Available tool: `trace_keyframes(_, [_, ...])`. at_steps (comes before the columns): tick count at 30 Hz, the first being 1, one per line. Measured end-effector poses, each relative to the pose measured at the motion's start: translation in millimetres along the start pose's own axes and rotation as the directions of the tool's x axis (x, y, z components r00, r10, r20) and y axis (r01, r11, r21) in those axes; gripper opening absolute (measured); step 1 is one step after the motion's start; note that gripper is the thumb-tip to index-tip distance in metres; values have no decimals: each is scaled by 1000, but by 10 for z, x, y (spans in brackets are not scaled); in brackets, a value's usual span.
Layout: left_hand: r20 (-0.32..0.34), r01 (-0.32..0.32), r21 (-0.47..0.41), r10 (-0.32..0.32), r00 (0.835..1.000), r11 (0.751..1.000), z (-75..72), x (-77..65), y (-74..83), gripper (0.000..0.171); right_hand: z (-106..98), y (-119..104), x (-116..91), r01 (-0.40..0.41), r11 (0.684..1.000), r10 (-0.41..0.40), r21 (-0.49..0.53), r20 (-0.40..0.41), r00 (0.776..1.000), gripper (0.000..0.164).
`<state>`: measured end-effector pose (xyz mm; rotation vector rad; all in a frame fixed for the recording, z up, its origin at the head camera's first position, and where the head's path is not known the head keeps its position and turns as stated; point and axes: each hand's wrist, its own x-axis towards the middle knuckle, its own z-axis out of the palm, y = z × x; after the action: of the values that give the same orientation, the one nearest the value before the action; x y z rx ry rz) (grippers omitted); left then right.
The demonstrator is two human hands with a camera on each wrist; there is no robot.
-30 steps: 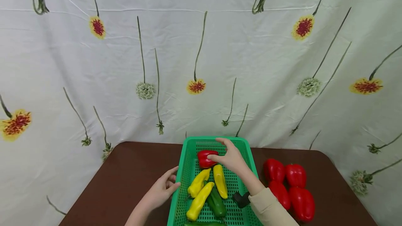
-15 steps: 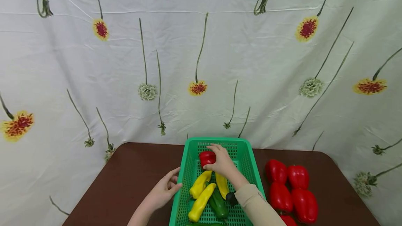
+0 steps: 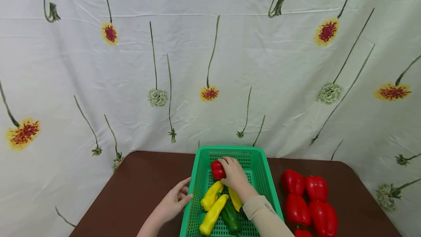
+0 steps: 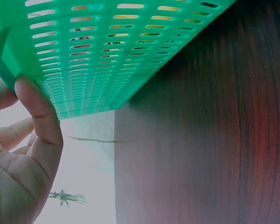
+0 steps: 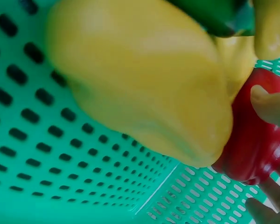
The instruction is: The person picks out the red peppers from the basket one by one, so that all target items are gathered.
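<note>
In the head view a green plastic basket (image 3: 270,185) holds several peppers. My right hand (image 3: 235,178) reaches into it and grips a red bell pepper (image 3: 217,170) near the far end. The right wrist view shows the thumb (image 5: 270,106) on one side of that red pepper (image 5: 256,135), with fingers on the other side. Outside the basket's left wall, my left hand (image 3: 171,202) touches the rim with thumb and forefinger. From the left wrist its thumb (image 4: 37,105) lies against the green rim, other fingers loosely bent.
Yellow peppers (image 3: 213,215) and a green pepper (image 3: 231,217) lie nearer in the basket; one yellow pepper is partly under my right forearm. Several red bell peppers (image 3: 297,209) stand on the brown table (image 3: 138,182) to the right. A flowered cloth (image 3: 184,65) hangs behind.
My right hand has come down from above the basket and closed its fingers around the red bell pepper. The left hand stays at the rim. The whole view shifts slightly.
</note>
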<state>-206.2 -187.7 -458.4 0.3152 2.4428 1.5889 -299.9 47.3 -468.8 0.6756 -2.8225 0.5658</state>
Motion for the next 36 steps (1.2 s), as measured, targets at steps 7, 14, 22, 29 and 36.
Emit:
trace_keyframes(7, [8,-8,-3,8,1000,1000,12,17,4,64,-6,-12,-16,17,993,-17,-116,-2,1000,65])
trace_keyframes(14, [22,-8,-6,9,1000,1000,29,29,-3,64,4,12,-38,27,990,-28,-140,-5,1000,64])
trace_keyframes(22, [22,-9,-7,9,1000,1000,22,69,-10,65,-124,-31,-34,14,998,-20,-56,-94,995,67])
trace_keyframes(29, [1,1,8,-1,1000,1000,-3,79,-19,64,-431,-140,-64,-28,993,47,115,-167,985,65])
trace_keyframes(36, [-8,-3,17,3,1000,1000,-43,80,-25,64,-751,-191,-167,-68,950,136,303,-208,969,65])
